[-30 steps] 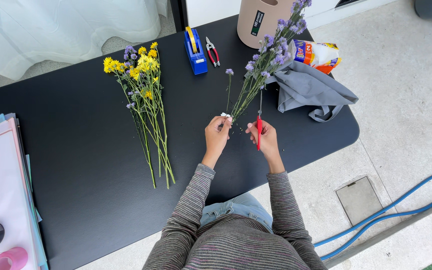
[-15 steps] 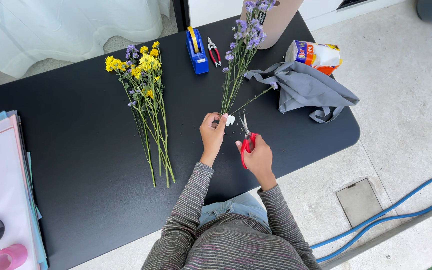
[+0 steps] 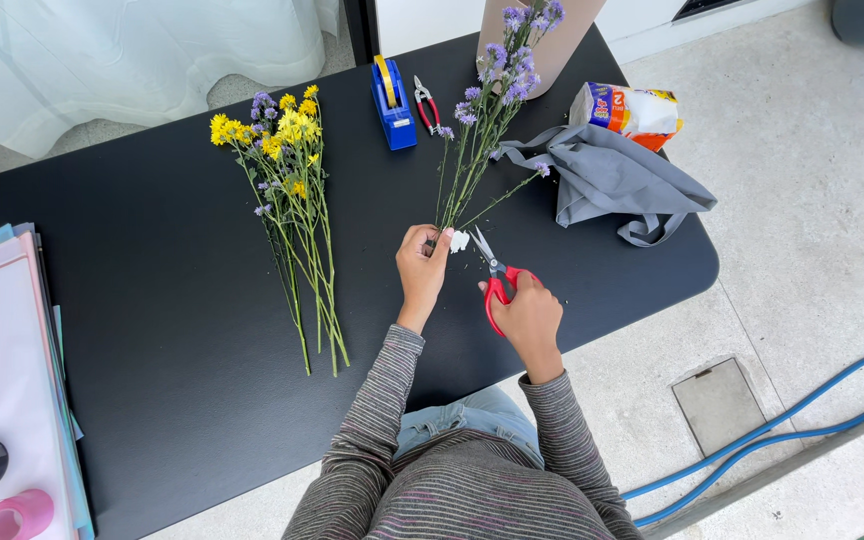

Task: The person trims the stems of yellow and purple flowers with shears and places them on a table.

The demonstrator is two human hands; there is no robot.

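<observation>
My left hand (image 3: pixel 420 265) grips the lower stems of a bunch of purple flowers (image 3: pixel 492 90) that stands up from the black table (image 3: pixel 152 250); a bit of white wrap (image 3: pixel 459 241) shows at the stem ends. My right hand (image 3: pixel 529 313) holds red-handled scissors (image 3: pixel 492 275), blades open and pointing at the stem ends, just right of the left hand. A bunch of yellow and purple flowers (image 3: pixel 292 200) lies flat on the table to the left.
A blue tape dispenser (image 3: pixel 392 102) and small red pliers (image 3: pixel 425 102) sit at the table's far edge. A grey cloth bag (image 3: pixel 617 180) and a packet (image 3: pixel 627 108) lie at the right. Paper sheets (image 3: pixel 2 380) and ribbon rolls (image 3: pixel 12 515) lie at left.
The right hand with the scissors dropped away from the stems and turned, then opened the blades toward the stem ends. The purple bunch was lifted more upright.
</observation>
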